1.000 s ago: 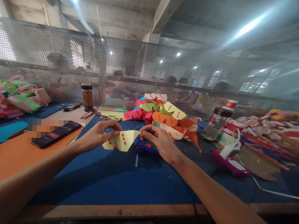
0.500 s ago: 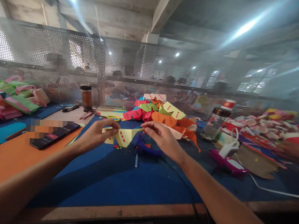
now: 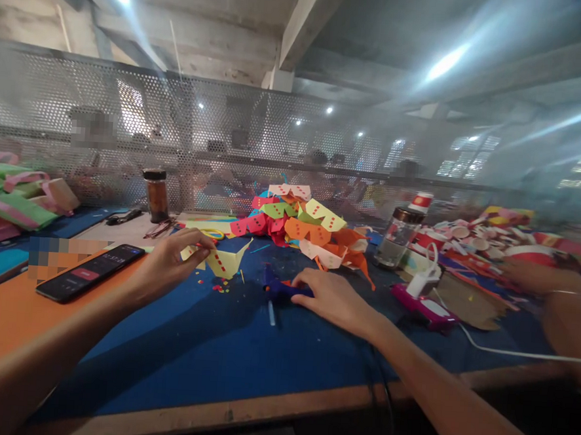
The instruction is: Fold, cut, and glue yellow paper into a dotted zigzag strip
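Observation:
My left hand pinches a pale yellow folded paper cutout marked with red squares, holding it above the blue table. The cutout's right end sticks up free, and my fingers hide part of its left end. To the right, my right hand has its thumb and fingers around the handle of a blue glue gun, which lies on the table. A clear glue stick pokes out of it toward me. Small red and yellow paper bits lie below the cutout.
Behind my hands rises a pile of colourful paper cutouts. A phone lies left on orange paper. A brown jar, yellow scissors, a glass bottle and a magenta power strip stand around. Another person's arm is at far right.
My right hand has let go of the cutout and moved down to the glue gun's handle. The left hand keeps the cutout. Another person's arm shows more at right.

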Tool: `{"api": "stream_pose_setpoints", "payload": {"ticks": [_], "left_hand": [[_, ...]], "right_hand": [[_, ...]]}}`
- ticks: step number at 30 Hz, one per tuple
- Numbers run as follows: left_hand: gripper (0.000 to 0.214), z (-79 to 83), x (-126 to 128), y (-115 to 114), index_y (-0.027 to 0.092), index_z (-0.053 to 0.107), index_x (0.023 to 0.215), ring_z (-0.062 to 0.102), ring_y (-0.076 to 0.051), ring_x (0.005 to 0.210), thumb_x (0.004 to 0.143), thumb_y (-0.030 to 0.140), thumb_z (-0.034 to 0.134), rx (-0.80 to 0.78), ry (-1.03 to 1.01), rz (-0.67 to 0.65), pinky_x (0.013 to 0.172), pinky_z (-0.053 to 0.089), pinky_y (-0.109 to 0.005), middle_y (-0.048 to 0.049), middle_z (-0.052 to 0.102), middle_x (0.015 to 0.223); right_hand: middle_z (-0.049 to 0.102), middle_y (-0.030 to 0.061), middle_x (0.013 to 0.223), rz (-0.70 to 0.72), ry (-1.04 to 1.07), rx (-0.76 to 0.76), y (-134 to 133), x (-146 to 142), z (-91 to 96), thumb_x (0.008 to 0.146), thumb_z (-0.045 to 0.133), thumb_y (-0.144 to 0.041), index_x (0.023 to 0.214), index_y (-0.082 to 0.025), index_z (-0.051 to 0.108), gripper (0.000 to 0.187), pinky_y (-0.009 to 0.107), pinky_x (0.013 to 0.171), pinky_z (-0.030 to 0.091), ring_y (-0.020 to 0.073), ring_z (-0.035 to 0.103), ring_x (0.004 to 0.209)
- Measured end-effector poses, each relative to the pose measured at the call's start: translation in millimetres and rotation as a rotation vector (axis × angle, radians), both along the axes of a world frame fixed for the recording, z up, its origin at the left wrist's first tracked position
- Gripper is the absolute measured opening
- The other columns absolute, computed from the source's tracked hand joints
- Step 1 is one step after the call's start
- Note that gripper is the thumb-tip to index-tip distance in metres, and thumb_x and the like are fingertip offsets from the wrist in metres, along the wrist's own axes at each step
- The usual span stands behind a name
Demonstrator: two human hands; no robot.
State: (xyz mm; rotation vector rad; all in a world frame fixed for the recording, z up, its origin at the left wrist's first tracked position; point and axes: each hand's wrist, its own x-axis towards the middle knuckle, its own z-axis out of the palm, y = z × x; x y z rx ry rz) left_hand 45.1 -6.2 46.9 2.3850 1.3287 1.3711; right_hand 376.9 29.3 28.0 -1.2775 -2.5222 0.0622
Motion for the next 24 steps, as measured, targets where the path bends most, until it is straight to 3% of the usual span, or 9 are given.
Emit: {"api": "stream_pose_setpoints", "payload": {"ticks": [5, 8, 10, 13, 15, 19, 24], "left_hand": [[0.015, -0.3, -4, 0, 0.022, 0.068, 0.089, 0.061, -0.021, 0.089, 0.092, 0.029, 0.054, -0.003, 0.030, -0.007, 0.082, 0.048, -0.036, -0.0037, 0.068, 0.090], [0.014, -3.5, -3, 1, 0.021, 0.067, 0.090, 0.060, -0.020, 0.089, 0.093, 0.026, 0.054, 0.005, 0.043, -0.038, 0.083, 0.047, -0.036, -0.0039, 0.068, 0.090], [0.014, -6.0, -1, -1, 0.021, 0.067, 0.091, 0.060, -0.019, 0.090, 0.094, 0.024, 0.054, 0.035, 0.060, -0.065, 0.083, 0.046, -0.036, -0.0035, 0.068, 0.091], [0.014, -10.0, 1, -4, 0.022, 0.067, 0.092, 0.060, -0.019, 0.090, 0.096, 0.024, 0.053, 0.080, 0.109, -0.100, 0.083, 0.045, -0.035, -0.0031, 0.068, 0.091], [0.015, -12.5, 2, -6, 0.022, 0.067, 0.093, 0.060, -0.019, 0.090, 0.096, 0.023, 0.053, 0.092, 0.131, -0.122, 0.084, 0.045, -0.035, -0.0034, 0.068, 0.092], [0.016, -15.3, 2, -6, 0.022, 0.068, 0.093, 0.061, -0.019, 0.090, 0.096, 0.022, 0.053, 0.066, 0.124, -0.125, 0.082, 0.047, -0.035, -0.0043, 0.069, 0.092], [0.016, -15.9, 4, -3, 0.022, 0.071, 0.092, 0.063, -0.019, 0.089, 0.094, 0.022, 0.055, 0.020, 0.088, -0.104, 0.083, 0.047, -0.036, -0.0041, 0.071, 0.089]], "right_hand": [[0.072, 0.0071, 0.099, -0.087, -0.050, 0.037, -10, 32, 7.4, 0.083, 0.068, -0.031, 0.094, -0.023, 0.070, 0.014, 0.041, 0.080, 0.048, 0.0308, 0.066, 0.095], [0.070, 0.0064, 0.100, -0.080, -0.012, 0.045, -17, 27, 15.9, 0.088, 0.065, -0.035, 0.098, -0.024, 0.069, 0.016, 0.041, 0.080, 0.049, 0.0266, 0.067, 0.086], [0.068, 0.0067, 0.109, 0.007, 0.110, 0.035, -21, 9, 24.3, 0.091, 0.063, -0.036, 0.112, -0.025, 0.065, 0.024, 0.042, 0.084, 0.050, 0.0239, 0.066, 0.086], [0.058, 0.0057, 0.134, 0.257, 0.295, 0.069, -21, -28, 37.5, 0.089, 0.067, -0.033, 0.131, -0.033, 0.057, 0.043, 0.045, 0.108, 0.040, 0.0275, 0.055, 0.121], [0.056, 0.0031, 0.139, 0.393, 0.363, 0.028, -18, -50, 43.2, 0.087, 0.070, -0.031, 0.133, -0.036, 0.055, 0.049, 0.045, 0.115, 0.033, 0.0265, 0.046, 0.132], [0.068, 0.0015, 0.117, 0.529, 0.475, -0.155, -7, -69, 40.8, 0.090, 0.066, -0.028, 0.112, -0.031, 0.068, 0.022, 0.040, 0.105, 0.044, 0.0219, 0.060, 0.115], [0.070, 0.0018, 0.096, 0.435, 0.541, -0.239, -2, -70, 29.4, 0.090, 0.062, -0.026, 0.091, -0.025, 0.072, 0.010, 0.035, 0.087, 0.051, 0.0185, 0.065, 0.092]]}}
